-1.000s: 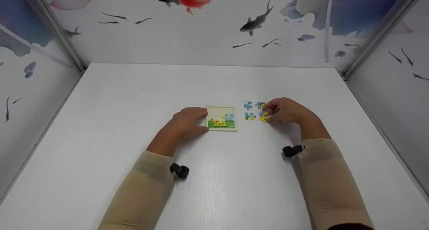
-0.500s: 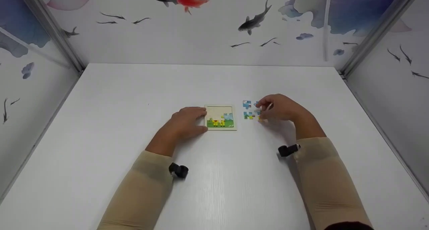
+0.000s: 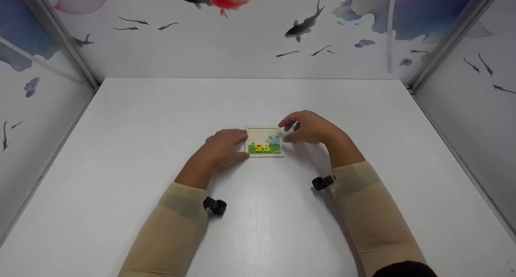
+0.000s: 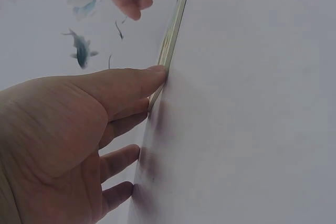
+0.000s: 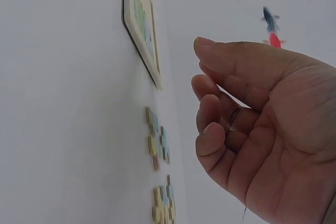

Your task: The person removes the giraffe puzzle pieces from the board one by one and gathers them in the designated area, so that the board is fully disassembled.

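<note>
On the white tabletop [image 3: 161, 148] lies a small puzzle board [image 3: 265, 142]. The left hand [image 3: 223, 148] rests flat against its left edge. The right hand [image 3: 308, 128] hovers curled at its upper right corner, pinching a pale piece [image 3: 293, 126].

Square pale wooden puzzle board [image 3: 265, 142] with matt printed picture pieces and a plain, light rim; loose flat wooden puzzle pieces [image 5: 159, 142], printed on top, raw-edged. Smooth white tabletop [image 3: 258, 228] with faint wood grain and a soft sheen. Beige knitted cloth sleeves [image 3: 169, 232], matt.
</note>
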`<state>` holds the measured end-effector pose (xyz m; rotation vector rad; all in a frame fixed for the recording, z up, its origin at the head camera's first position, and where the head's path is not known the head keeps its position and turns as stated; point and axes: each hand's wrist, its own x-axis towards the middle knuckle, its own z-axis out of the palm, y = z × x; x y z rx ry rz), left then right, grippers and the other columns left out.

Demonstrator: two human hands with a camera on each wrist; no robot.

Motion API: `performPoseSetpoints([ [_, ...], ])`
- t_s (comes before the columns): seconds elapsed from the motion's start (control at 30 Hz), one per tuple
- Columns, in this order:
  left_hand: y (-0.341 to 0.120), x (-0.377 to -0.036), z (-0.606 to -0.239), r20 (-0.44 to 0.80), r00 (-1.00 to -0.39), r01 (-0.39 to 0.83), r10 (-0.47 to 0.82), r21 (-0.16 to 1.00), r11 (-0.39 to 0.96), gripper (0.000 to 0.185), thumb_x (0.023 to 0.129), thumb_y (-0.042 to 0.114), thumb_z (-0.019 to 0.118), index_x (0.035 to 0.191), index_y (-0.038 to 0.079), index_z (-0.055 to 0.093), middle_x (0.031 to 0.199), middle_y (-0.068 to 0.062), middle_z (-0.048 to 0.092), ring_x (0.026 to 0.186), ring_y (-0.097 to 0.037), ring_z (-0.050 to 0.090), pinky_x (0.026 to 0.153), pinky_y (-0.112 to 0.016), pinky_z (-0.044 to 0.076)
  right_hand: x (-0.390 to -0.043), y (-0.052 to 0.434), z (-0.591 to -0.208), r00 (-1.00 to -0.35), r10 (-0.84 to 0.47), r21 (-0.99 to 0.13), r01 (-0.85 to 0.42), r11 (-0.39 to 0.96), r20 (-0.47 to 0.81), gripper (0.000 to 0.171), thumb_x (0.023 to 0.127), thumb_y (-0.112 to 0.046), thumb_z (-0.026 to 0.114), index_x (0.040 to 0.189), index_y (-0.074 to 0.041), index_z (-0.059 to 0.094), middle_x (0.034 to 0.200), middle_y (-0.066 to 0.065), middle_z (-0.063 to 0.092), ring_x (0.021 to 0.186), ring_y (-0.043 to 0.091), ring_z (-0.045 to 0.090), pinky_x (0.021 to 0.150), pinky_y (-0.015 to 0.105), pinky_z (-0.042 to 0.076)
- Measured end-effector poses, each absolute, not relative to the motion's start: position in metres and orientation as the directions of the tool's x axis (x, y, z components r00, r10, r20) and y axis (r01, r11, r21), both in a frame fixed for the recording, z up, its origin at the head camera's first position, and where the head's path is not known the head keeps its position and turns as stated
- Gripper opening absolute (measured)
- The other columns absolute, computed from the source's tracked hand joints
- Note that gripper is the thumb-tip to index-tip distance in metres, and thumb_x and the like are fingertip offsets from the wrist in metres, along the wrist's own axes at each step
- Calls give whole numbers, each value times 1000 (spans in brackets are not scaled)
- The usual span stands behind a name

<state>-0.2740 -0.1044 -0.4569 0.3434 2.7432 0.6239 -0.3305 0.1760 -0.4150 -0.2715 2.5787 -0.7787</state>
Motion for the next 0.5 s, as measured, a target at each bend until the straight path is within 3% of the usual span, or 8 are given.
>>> performPoseSetpoints([
  [0.3, -105, -276, -456, -250, -920, 169, 303, 447, 879, 70, 102, 43, 68, 165, 28, 44, 175, 6, 37, 167, -26, 26, 135, -58, 23, -333, 157, -420, -881, -363, -597, -121, 793, -304, 43, 93, -26, 83, 135, -28, 73, 130, -3, 69, 119, 24, 63, 96, 43, 60],
  [0.5, -105, -276, -454, -259, -914, 175, 313, 446, 878, 70, 103, 42, 68, 166, 26, 43, 175, 4, 37, 167, -28, 25, 135, -60, 22, -329, 157, -434, -878, -362, -569, -131, 812, -314, 41, 93, -24, 82, 133, -27, 74, 131, -3, 69, 122, 25, 63, 105, 46, 57],
])
